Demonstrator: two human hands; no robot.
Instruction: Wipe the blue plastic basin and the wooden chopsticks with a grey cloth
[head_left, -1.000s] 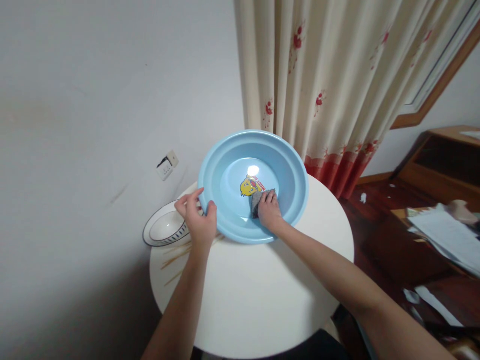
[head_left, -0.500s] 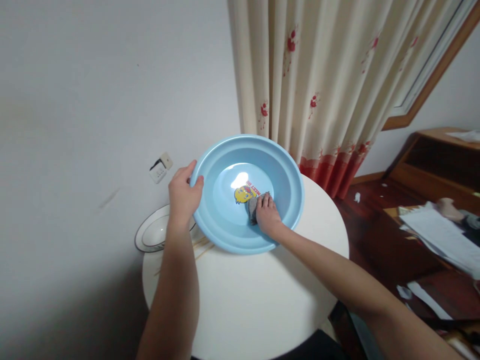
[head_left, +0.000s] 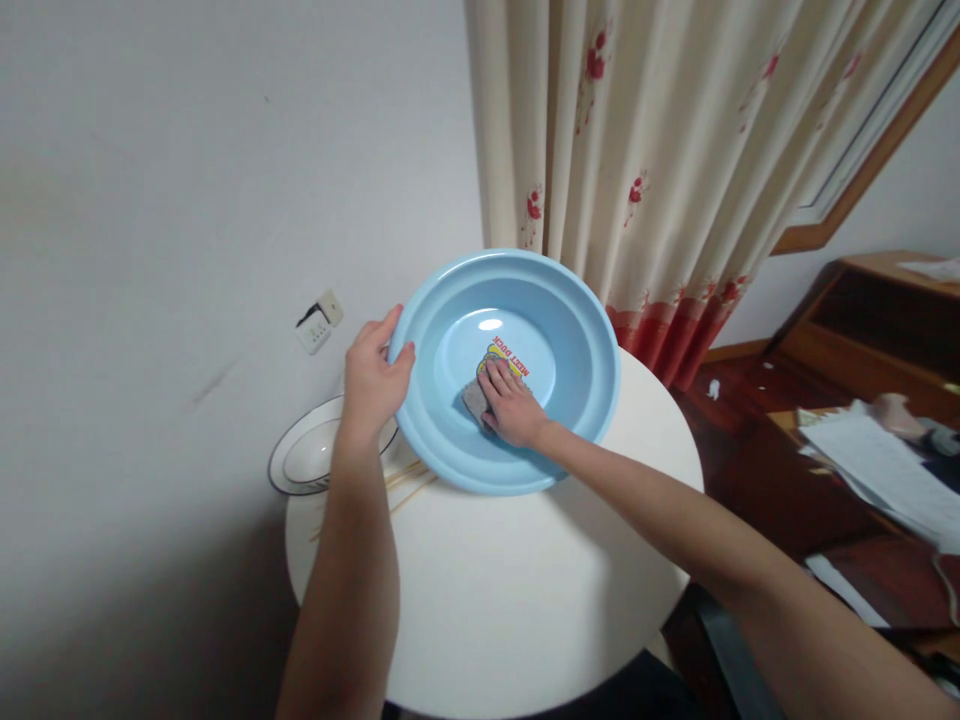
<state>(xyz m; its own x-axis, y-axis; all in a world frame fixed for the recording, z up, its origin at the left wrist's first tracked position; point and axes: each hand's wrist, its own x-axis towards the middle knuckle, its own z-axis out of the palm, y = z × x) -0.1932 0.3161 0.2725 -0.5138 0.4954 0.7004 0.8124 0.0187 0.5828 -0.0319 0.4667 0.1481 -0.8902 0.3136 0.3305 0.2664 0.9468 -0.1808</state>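
Note:
A light blue plastic basin (head_left: pixel 577 300) is tilted toward me above the round white table (head_left: pixel 480 600). My left hand (head_left: pixel 375 375) grips its left rim, thumb on the inside and fingers behind. Inside the basin, my right hand (head_left: pixel 514 405) presses a grey cloth (head_left: pixel 474 402) against the bottom. The cloth and hand partly cover a yellow duck print with red lettering. Whether the basin's underside touches the table is hidden.
Left of the basin, a white dark-rimmed dish (head_left: pixel 289 455) sits at the table's edge by the wall, partly behind my forearm. Chopsticks (head_left: pixel 409 485) lie beside it. A curtain (head_left: pixel 585 200) hangs behind; papers (head_left: pixel 870 465) lie on a surface at right.
My right hand has moved left and slightly up across the basin's bottom with the cloth, uncovering more lettering and covering more of the duck. My left hand keeps its hold on the rim.

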